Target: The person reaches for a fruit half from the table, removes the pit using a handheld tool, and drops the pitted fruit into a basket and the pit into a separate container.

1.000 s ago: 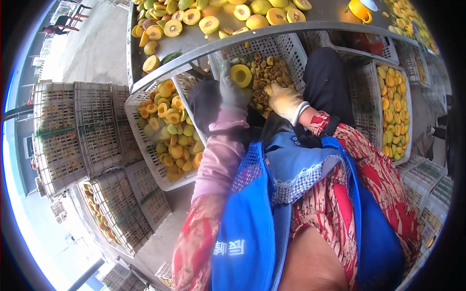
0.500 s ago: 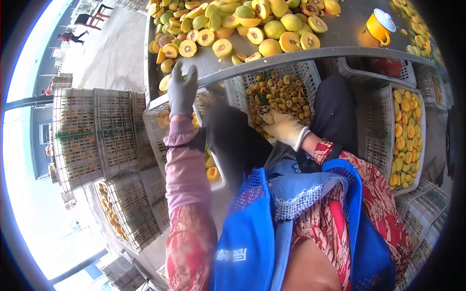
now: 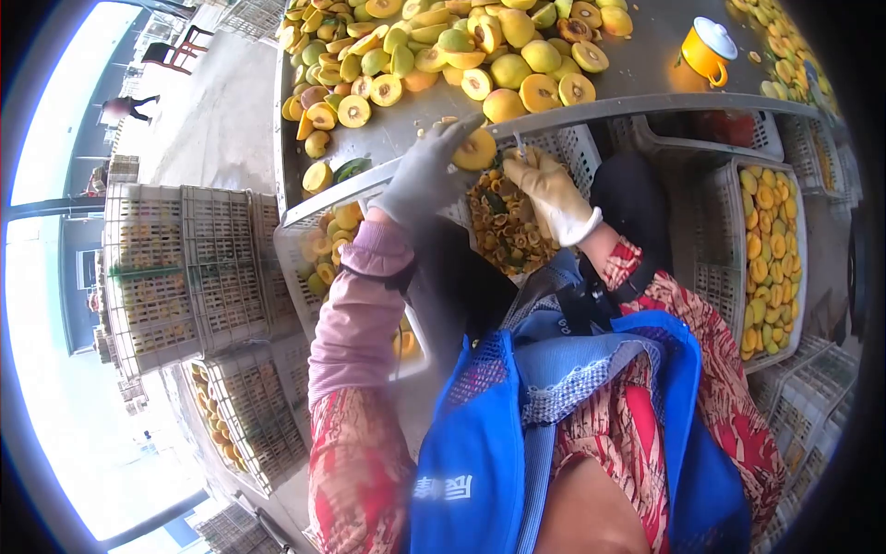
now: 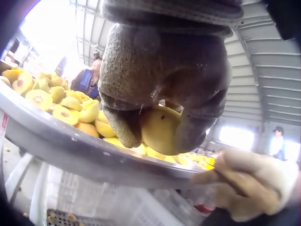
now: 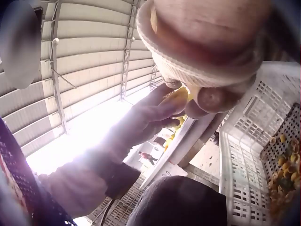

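My left hand (image 3: pixel 426 175), in a grey glove, grips a halved yellow fruit (image 3: pixel 474 150) just over the table's front edge. In the left wrist view, its thumb and fingers (image 4: pixel 188 127) clasp the fruit (image 4: pixel 161 129) from both sides. Beside it, my right hand (image 3: pixel 551 196), in a cream glove, has curled fingers round a small tool whose thin metal tip (image 3: pixel 520 141) points up; most of the tool is hidden. Below the hands a white crate (image 3: pixel 580 157) holds pits and scraps (image 3: pixel 503 226). The right wrist view shows the fruit (image 5: pixel 178 100) close to the right fingers.
Halved fruits (image 3: pixel 443 46) are heaped on the metal table (image 3: pixel 637 78), with a yellow mug (image 3: pixel 706 54) at its right. Crates of fruit stand left (image 3: pixel 300 254) and right (image 3: pixel 769 268) of the legs. Stacked crates (image 3: pixel 152 277) stand further left; a person (image 3: pixel 129 108) is in the background.
My left hand has moved right from the table's left corner and now holds a halved fruit. My right hand has risen from the pit crate towards the table edge, beside the left.
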A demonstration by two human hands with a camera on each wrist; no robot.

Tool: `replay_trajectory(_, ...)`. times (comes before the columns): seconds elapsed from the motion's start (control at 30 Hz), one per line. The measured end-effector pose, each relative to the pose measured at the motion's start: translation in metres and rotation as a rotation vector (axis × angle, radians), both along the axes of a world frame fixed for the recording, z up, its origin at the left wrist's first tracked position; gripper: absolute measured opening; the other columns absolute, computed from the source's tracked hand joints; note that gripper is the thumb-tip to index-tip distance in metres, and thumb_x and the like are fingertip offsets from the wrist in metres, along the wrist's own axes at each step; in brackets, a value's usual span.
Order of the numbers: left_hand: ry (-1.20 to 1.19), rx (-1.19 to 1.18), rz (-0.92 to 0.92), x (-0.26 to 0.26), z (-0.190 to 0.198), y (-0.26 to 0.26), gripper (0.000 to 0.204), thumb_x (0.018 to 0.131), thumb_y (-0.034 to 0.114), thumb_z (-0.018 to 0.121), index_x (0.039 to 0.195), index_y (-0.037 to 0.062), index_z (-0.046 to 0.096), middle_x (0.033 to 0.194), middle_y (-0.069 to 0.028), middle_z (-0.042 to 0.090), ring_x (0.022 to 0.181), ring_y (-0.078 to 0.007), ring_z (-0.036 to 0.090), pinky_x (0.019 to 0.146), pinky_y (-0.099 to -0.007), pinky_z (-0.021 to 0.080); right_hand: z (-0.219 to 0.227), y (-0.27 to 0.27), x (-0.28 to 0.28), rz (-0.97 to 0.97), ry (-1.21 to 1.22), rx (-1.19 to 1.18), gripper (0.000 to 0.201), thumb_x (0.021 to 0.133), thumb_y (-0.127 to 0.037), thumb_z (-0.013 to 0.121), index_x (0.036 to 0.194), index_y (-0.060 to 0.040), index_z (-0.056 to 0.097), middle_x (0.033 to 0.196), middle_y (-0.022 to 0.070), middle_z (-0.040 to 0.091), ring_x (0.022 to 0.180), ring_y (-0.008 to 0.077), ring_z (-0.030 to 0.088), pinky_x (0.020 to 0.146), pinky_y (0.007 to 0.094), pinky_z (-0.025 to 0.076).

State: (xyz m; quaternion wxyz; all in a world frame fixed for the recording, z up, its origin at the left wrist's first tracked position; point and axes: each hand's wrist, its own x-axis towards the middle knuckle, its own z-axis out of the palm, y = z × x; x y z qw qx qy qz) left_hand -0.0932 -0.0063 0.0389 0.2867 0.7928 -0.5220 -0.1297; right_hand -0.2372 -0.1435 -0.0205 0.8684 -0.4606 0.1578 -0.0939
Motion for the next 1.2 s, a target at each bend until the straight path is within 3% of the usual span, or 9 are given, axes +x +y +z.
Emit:
replay_trajectory(0.07,0.074,-0.039,-0.063,-0.033,-0.004,0.008,0.082,0.067,-0.001,0.069,0.141,0.0099,0.035,0.128,-0.0155,0.05,0.114,-0.0259,0.051,0.096,-0.0364,0.042,0.003,0.005,0.001,0.071,-0.041,0.115,0.023,0.09,-0.02,0.06,0.107,-0.0052,0.058,0.095,0.0018,0.059,0.087,0.0087,0.055,0.068,0.022,0.045)
replay_trajectory(0.13,0.877,-0.376,0.158,-0.067,-0.015,0.015,0.068,0.079,0.008,0.065,0.14,0.0083,0.035,0.129,-0.0119,0.048,0.113,-0.0218,0.051,0.097,-0.0355,0.041,-0.022,0.017,0.004,0.076,-0.135,0.22,0.018,0.091,-0.013,0.059,0.105,-0.0017,0.059,0.101,0.004,0.062,0.093,0.0118,0.058,0.086,0.0253,0.045)
replay_trajectory(0.23,1.147,-0.904,0.384,-0.089,-0.068,0.02,0.049,0.093,0.022,0.054,0.136,0.0048,0.039,0.126,-0.0081,0.048,0.11,-0.0189,0.051,0.092,-0.0325,0.044,-0.021,0.034,-0.003,0.059,0.008,0.098,0.02,0.089,-0.012,0.061,0.107,-0.0017,0.059,0.1,0.0044,0.062,0.092,0.0116,0.059,0.082,0.0251,0.046)
replay_trajectory(0.33,1.063,-0.954,0.695,-0.092,-0.121,0.022,0.037,0.097,0.032,0.044,0.117,0.0023,0.053,0.104,-0.0075,0.057,0.095,-0.0192,0.056,0.083,-0.0317,0.047,-0.05,0.056,-0.001,0.099,0.135,-0.277,0.038,0.086,-0.03,0.062,0.107,0.001,0.057,0.098,0.0153,0.065,0.092,0.024,0.063,0.079,0.0328,0.048)
replay_trajectory(0.43,1.165,-1.042,0.747,-0.102,-0.099,0.02,0.036,0.097,0.032,0.045,0.112,0.0016,0.056,0.095,-0.0081,0.059,0.089,-0.02,0.058,0.083,-0.0334,0.048,-0.009,0.053,-0.021,0.166,0.397,-0.82,0.055,0.081,-0.047,0.055,0.106,0.0014,0.054,0.099,0.0282,0.061,0.097,0.0416,0.059,0.082,0.0446,0.046)
replay_trajectory(0.53,1.385,-1.092,0.694,-0.1,-0.087,0.018,0.036,0.096,0.031,0.046,0.111,0.0,0.056,0.095,-0.0091,0.06,0.09,-0.0204,0.058,0.082,-0.0327,0.048,0.001,0.051,-0.031,0.354,0.487,-1.002,0.048,0.082,-0.043,0.053,0.107,-0.0022,0.055,0.098,0.0262,0.062,0.095,0.0411,0.06,0.082,0.0458,0.046)
replay_trajectory(0.83,1.333,-1.108,0.726,-0.106,-0.077,0.002,0.035,0.095,0.033,0.047,0.103,0.0008,0.059,0.095,-0.0098,0.062,0.085,-0.0207,0.06,0.078,-0.0314,0.049,-0.003,0.051,-0.02,0.454,0.535,-1.113,0.041,0.083,-0.034,0.052,0.108,-0.0025,0.052,0.096,0.0252,0.063,0.095,0.0407,0.06,0.084,0.0469,0.045)
replay_trajectory(1.07,0.97,-1.006,0.864,-0.086,-0.135,0.005,0.043,0.096,0.04,0.041,0.098,0.0015,0.059,0.087,-0.0106,0.063,0.079,-0.0215,0.061,0.074,-0.0317,0.051,-0.006,0.046,-0.018,0.533,0.566,-1.146,0.04,0.086,-0.032,0.051,0.11,-0.001,0.051,0.099,0.025,0.063,0.097,0.0397,0.06,0.084,0.0462,0.046)
replay_trajectory(1.2,1.15,-0.937,0.768,-0.085,-0.133,0.006,0.034,0.094,0.03,0.043,0.099,0.0001,0.057,0.085,-0.011,0.063,0.074,-0.021,0.061,0.07,-0.0311,0.052,-0.011,0.04,-0.016,0.602,0.584,-1.177,0.039,0.089,-0.033,0.049,0.11,0.0002,0.051,0.1,0.0248,0.063,0.096,0.0392,0.061,0.083,0.0465,0.046)
